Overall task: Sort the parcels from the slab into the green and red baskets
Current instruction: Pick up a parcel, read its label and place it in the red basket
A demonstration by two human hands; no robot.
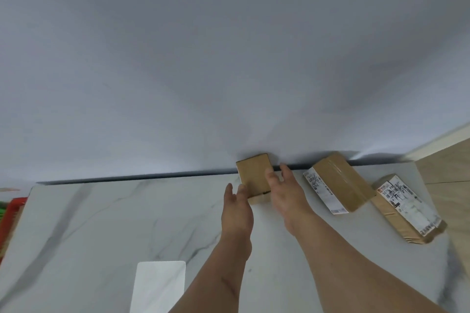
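A small plain cardboard parcel stands at the far edge of the white marble slab, against the wall. My left hand touches its left near corner and my right hand presses its right side, so both hands clasp it. Two more parcels lie to the right: a taped brown box with a white label and a longer labelled box near the slab's right edge. The red basket shows only as a sliver at the far left, with a bit of green basket beside it.
A white card or sheet lies flat on the slab near the front edge. A grey-white wall rises directly behind the slab. Wooden flooring shows beyond the slab's right edge.
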